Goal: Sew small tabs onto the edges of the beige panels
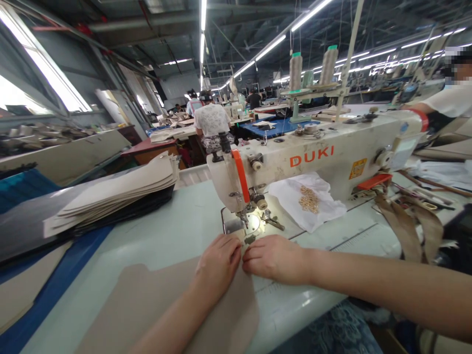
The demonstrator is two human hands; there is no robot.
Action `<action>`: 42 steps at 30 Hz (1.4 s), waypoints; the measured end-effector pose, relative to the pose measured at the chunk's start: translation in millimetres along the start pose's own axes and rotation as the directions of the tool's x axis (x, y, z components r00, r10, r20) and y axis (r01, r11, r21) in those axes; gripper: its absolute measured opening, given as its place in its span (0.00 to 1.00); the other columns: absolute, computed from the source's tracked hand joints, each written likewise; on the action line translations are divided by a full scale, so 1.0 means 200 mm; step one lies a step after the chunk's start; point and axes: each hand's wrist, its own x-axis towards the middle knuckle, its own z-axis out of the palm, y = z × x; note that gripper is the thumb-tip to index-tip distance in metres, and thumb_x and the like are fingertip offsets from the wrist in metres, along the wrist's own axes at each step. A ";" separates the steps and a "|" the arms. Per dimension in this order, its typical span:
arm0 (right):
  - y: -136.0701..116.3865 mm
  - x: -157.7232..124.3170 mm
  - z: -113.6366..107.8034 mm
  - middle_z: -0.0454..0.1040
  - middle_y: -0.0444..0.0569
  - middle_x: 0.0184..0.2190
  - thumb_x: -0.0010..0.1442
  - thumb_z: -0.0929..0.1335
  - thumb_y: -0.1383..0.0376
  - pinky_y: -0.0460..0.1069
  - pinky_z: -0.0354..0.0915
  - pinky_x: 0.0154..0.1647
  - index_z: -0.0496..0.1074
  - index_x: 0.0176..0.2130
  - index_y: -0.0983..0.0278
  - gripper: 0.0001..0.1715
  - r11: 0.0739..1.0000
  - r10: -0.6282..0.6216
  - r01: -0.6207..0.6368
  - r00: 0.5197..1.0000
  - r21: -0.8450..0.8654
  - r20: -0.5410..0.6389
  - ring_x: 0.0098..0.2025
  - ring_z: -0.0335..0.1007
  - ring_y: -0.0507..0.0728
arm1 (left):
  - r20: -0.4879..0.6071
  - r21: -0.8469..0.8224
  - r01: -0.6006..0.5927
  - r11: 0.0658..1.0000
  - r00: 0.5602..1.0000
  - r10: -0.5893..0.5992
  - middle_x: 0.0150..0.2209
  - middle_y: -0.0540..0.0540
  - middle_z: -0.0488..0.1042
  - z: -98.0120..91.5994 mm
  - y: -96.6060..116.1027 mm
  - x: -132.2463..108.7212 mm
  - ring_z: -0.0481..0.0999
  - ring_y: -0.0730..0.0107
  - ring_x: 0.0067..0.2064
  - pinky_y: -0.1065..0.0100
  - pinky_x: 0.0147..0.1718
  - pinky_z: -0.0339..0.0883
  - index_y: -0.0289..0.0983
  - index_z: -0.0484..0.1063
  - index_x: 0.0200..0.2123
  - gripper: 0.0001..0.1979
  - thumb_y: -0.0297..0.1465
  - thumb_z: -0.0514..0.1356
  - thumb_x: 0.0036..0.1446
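Note:
A large grey-beige sheet of material (155, 305), which looks like cut leather or fabric, lies on the sewing table, its far end beside the needle area of a sewing machine (243, 177). On that end rests my left hand (220, 260), fingers curled and closed on the edge. My right hand (278, 258) faces it from the right, its fingers bunched together and pinching the same edge. The fingertips nearly meet just in front of the presser foot (244, 219). Part of the edge is hidden under my fingers.
Stacked beige panels (118, 191) lie at the left. A white cloth (287, 196) holding small gold-coloured pieces (309, 199) is under the machine arm. Brown straps (413, 226) hang at the right. Thread cones (295, 71) stand behind; several people work nearby.

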 end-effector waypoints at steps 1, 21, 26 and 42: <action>0.00 0.00 0.00 0.75 0.47 0.36 0.66 0.60 0.68 0.47 0.62 0.45 0.72 0.36 0.66 0.13 1.000 0.010 -0.010 1.000 0.020 -0.005 0.42 0.67 0.53 | -0.002 0.004 -0.003 1.000 1.000 0.003 0.29 0.47 0.74 0.00 0.00 0.00 0.72 0.66 0.33 0.66 0.34 0.68 0.38 0.68 0.28 0.09 0.24 0.51 0.58; 0.00 -0.01 0.03 0.74 0.47 0.34 0.65 0.59 0.67 0.48 0.62 0.44 0.72 0.34 0.65 0.15 0.997 0.030 -0.025 0.997 0.069 -0.071 0.40 0.65 0.53 | -0.069 0.017 -0.082 0.997 0.994 0.083 0.30 0.47 0.75 0.03 -0.04 0.02 0.73 0.67 0.34 0.66 0.35 0.70 0.37 0.69 0.30 0.09 0.26 0.51 0.59; 0.00 0.00 0.03 0.74 0.47 0.32 0.65 0.59 0.67 0.48 0.62 0.42 0.72 0.33 0.65 0.15 0.997 0.035 -0.027 0.995 0.079 -0.098 0.39 0.65 0.53 | -0.069 0.027 -0.062 0.998 0.996 0.064 0.30 0.46 0.75 0.03 -0.03 0.02 0.73 0.67 0.34 0.65 0.36 0.70 0.37 0.69 0.30 0.09 0.26 0.51 0.59; -0.01 0.01 0.00 0.73 0.51 0.34 0.64 0.61 0.66 0.50 0.63 0.46 0.71 0.34 0.67 0.12 0.979 0.204 -0.200 0.973 0.041 -0.105 0.40 0.66 0.56 | -0.035 -0.034 -0.002 0.999 0.999 0.000 0.32 0.46 0.76 0.01 -0.01 0.00 0.74 0.67 0.35 0.65 0.36 0.71 0.37 0.71 0.32 0.09 0.25 0.51 0.60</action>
